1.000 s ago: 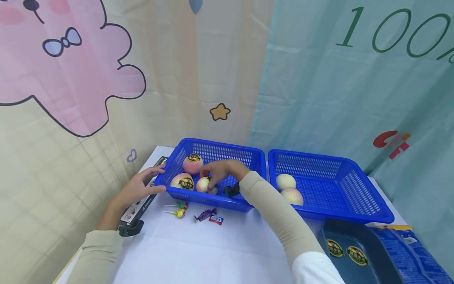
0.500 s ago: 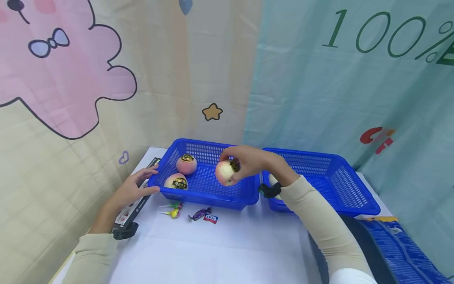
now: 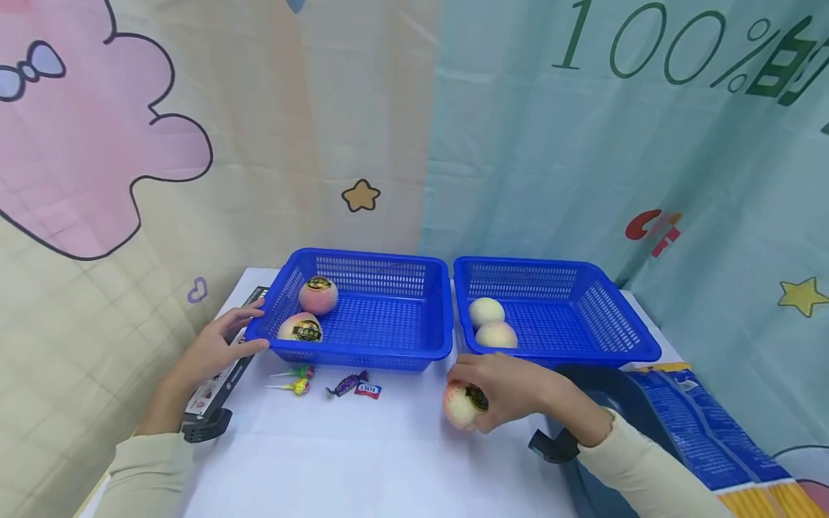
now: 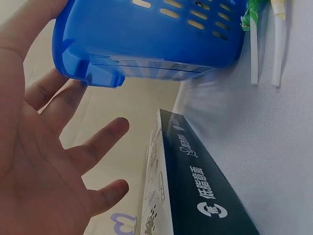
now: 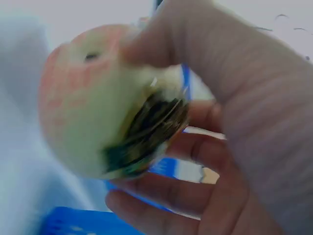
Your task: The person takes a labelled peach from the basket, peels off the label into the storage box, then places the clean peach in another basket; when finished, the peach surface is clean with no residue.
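My right hand [image 3: 501, 388] grips a pale peach [image 3: 461, 406] with red blush, held over the white table in front of the gap between two blue baskets. In the right wrist view a black-and-gold sticker shows on the peach [image 5: 88, 112], with my thumb on one side and fingers on the other. My left hand [image 3: 210, 345] has its fingers spread, fingertips at the left end of the left blue basket [image 3: 363, 357]. Two stickered peaches, a rear one [image 3: 318, 296] and a front one [image 3: 301, 328], lie in that basket.
The right blue basket [image 3: 602, 355] holds two pale round fruits [image 3: 496, 334]. In front of the left basket lie lollipops [image 3: 299, 386] and wrapped candies [image 3: 347, 383]. A black-and-white box [image 4: 195, 181] is beside my left hand. Right: a dark tray [image 3: 599, 482], a blue packet [image 3: 706, 424].
My right hand has lifted the peach out of the left basket and carried it right and toward me, over the table. The left hand stays at the basket's end. The head view has shifted right.
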Demonstrator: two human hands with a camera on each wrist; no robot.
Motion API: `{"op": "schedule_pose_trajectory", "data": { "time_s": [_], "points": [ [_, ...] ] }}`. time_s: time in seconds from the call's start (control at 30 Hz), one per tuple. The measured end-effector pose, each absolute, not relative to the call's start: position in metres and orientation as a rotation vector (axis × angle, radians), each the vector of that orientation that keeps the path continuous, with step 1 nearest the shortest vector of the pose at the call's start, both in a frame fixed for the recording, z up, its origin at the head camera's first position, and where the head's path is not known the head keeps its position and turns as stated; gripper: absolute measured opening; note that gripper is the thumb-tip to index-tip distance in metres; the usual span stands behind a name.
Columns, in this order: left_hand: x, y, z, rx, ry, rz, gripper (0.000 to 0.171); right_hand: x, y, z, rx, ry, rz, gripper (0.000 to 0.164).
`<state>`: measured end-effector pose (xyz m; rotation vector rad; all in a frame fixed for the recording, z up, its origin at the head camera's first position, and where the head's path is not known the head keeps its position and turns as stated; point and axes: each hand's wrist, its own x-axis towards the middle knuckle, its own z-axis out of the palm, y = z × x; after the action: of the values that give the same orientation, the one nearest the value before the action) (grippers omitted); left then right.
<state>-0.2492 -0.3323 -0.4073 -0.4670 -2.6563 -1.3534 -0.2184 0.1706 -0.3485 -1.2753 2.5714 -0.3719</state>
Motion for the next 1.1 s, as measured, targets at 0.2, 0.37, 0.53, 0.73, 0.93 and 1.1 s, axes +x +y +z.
{"op": "schedule_pose_trajectory", "data": {
  "time_s": [0.2, 0.37, 0.53, 0.73, 0.93, 1.1],
  "points": [
    [-0.246, -0.332, -0.4, -0.432, -2.672, -1.354, 0.058, -0.225, 0.17, -0.362, -1.189, 2.599, -0.379, 0.019],
    [-0.246, -0.332, -0.4, -0.409, -2.705, -1.33, 0.06, -0.223, 0.173, -0.364, -1.123, 2.604, -0.363, 0.032],
    [-0.245, -0.333, -0.399, -0.421, -2.696, -1.322, 0.06, -0.219, 0.175, -0.368, -1.168, 2.631, -0.394, 0.017],
    [-0.243, -0.334, -0.394, -0.41, -2.721, -1.222, 0.06, -0.217, 0.175, -0.377, -1.251, 2.669, -0.427, 0.016],
    [-0.229, -0.277, -0.366, -0.6, -2.569, -0.86, 0.043, -0.214, 0.174, -0.391, -1.274, 2.747, -0.401, 0.016],
    [-0.193, -0.169, -0.369, -1.012, -2.579, -0.934, 0.046, -0.214, 0.172, -0.396, -1.26, 2.733, -0.463, 0.013]
  ]
}}
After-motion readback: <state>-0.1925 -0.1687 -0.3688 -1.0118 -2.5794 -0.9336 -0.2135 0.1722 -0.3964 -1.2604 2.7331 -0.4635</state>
